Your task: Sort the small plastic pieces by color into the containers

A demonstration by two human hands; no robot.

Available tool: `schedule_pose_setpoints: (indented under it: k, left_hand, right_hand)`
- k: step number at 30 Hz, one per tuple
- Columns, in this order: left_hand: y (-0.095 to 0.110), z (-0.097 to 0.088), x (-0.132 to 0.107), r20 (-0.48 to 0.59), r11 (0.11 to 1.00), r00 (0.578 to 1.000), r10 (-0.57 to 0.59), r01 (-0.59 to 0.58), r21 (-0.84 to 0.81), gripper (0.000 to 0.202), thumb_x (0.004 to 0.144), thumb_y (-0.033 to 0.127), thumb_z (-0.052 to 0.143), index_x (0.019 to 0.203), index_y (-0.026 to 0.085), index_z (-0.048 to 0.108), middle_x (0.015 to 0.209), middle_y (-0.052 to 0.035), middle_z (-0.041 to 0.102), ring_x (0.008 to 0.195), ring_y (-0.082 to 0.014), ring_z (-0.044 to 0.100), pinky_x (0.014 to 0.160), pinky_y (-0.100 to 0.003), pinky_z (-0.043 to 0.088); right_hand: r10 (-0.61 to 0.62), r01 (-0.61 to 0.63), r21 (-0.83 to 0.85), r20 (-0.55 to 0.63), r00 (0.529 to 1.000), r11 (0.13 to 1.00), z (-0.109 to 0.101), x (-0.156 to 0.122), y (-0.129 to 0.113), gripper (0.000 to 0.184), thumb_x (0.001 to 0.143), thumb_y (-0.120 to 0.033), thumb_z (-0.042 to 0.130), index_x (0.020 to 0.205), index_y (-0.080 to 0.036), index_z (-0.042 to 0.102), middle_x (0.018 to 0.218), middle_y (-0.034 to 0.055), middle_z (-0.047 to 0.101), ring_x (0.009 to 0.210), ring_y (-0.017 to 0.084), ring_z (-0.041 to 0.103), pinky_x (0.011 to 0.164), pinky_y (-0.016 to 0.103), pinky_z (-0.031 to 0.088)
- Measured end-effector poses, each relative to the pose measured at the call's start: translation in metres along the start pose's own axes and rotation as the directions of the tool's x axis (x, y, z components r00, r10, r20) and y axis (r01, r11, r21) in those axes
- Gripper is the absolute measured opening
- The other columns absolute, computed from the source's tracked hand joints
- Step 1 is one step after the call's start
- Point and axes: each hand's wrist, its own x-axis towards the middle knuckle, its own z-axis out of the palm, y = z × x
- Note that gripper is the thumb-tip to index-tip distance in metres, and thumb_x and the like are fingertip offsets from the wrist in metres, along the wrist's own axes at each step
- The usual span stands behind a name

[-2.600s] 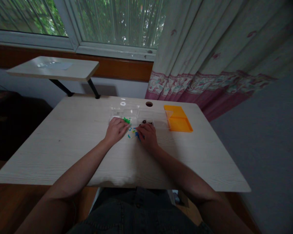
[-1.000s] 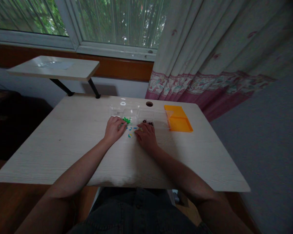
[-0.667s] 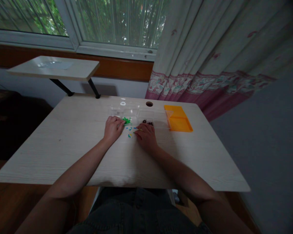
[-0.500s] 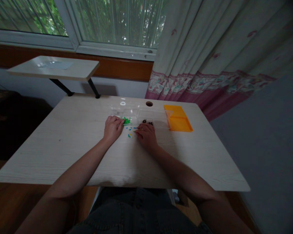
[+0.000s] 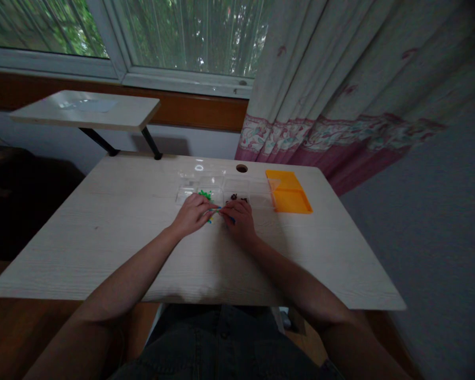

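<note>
My left hand (image 5: 192, 215) and my right hand (image 5: 239, 217) meet fingertip to fingertip over the table, both pinched closed. A bit of blue shows where the fingertips come together, too small to name. Small blue and yellow pieces (image 5: 210, 220) lie on the table beneath my left fingers, mostly covered. Just beyond the hands stands a clear plastic compartment box (image 5: 237, 186). One compartment holds a heap of small green pieces (image 5: 205, 195), partly hidden by my left hand. Small dark brown pieces (image 5: 234, 197) sit in another compartment, behind my right hand.
An orange tray (image 5: 293, 200) lies at the right of the box, with a clear lid-like edge overlapping it. Behind the box is a round hole (image 5: 241, 168) in the table (image 5: 114, 227). A raised shelf (image 5: 87, 111) stands at the back left. A curtain hangs at the back right.
My left hand has moved right and toward me, from beside the green pieces to my right fingertips. It now covers most of the loose pieces. The right hand has barely moved.
</note>
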Motion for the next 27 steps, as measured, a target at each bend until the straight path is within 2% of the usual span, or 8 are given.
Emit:
schedule_pose_setpoints:
  k: [7, 14, 21, 23, 27]
  left_hand:
    - [0.001, 0.004, 0.001, 0.051, 0.999, 0.998, 0.032, -0.031, -0.019, 0.023, 0.099, 0.034, 0.05, 0.099, 0.021, 0.069, 0.096, -0.007, 0.064, 0.096, -0.0221, 0.054, 0.089, -0.039, 0.043]
    - [0.002, 0.002, 0.001, 0.044, 0.999, 0.999, 0.031, -0.03, -0.037, 0.024, 0.099, 0.033, 0.049, 0.092, 0.02, 0.068, 0.096, -0.0072, 0.065, 0.095, -0.022, 0.054, 0.09, -0.039, 0.043]
    - [-0.002, -0.001, 0.0, -0.077, 0.995, 0.992, -0.102, 0.102, 0.0, 0.023, 0.098, 0.035, 0.051, 0.094, 0.022, 0.07, 0.095, -0.0072, 0.065, 0.096, -0.0229, 0.054, 0.089, -0.041, 0.044]
    - [-0.003, -0.002, 0.0, -0.118, 0.991, 0.984, -0.134, 0.136, 0.009, 0.024, 0.098, 0.036, 0.051, 0.094, 0.022, 0.07, 0.095, -0.0073, 0.065, 0.097, -0.0234, 0.054, 0.09, -0.042, 0.044]
    - [-0.004, -0.002, -0.001, -0.15, 0.987, 0.976, -0.157, 0.159, 0.005, 0.024, 0.098, 0.036, 0.051, 0.094, 0.022, 0.069, 0.095, -0.0069, 0.065, 0.097, -0.0228, 0.055, 0.091, -0.042, 0.043]
  right_hand:
    - [-0.069, 0.07, 0.004, -0.031, 0.997, 0.998, 0.002, -0.001, -0.003, 0.011, 0.091, -0.028, 0.065, 0.094, -0.026, 0.076, 0.096, 0.0039, 0.072, 0.103, 0.021, 0.058, 0.097, 0.039, 0.043]
    - [-0.063, 0.063, -0.006, 0.024, 0.998, 0.998, 0.002, -0.002, -0.002, 0.012, 0.091, -0.031, 0.065, 0.092, -0.027, 0.076, 0.096, 0.0037, 0.071, 0.104, 0.021, 0.058, 0.097, 0.039, 0.042]
    - [-0.028, 0.037, -0.068, 0.128, 0.991, 0.997, -0.001, -0.001, -0.007, 0.024, 0.09, -0.037, 0.065, 0.11, -0.024, 0.072, 0.107, 0.0074, 0.069, 0.111, 0.024, 0.055, 0.102, 0.04, 0.039]
    - [-0.047, 0.062, -0.082, 0.167, 0.985, 0.995, -0.002, -0.002, -0.01, 0.022, 0.091, -0.037, 0.064, 0.108, -0.026, 0.072, 0.109, 0.0065, 0.069, 0.113, 0.023, 0.053, 0.103, 0.04, 0.037]
    - [-0.182, 0.201, -0.042, 0.272, 0.945, 0.979, -0.001, -0.004, -0.013, 0.01, 0.09, -0.031, 0.066, 0.092, -0.032, 0.075, 0.116, 0.0013, 0.068, 0.117, 0.021, 0.052, 0.106, 0.04, 0.033]
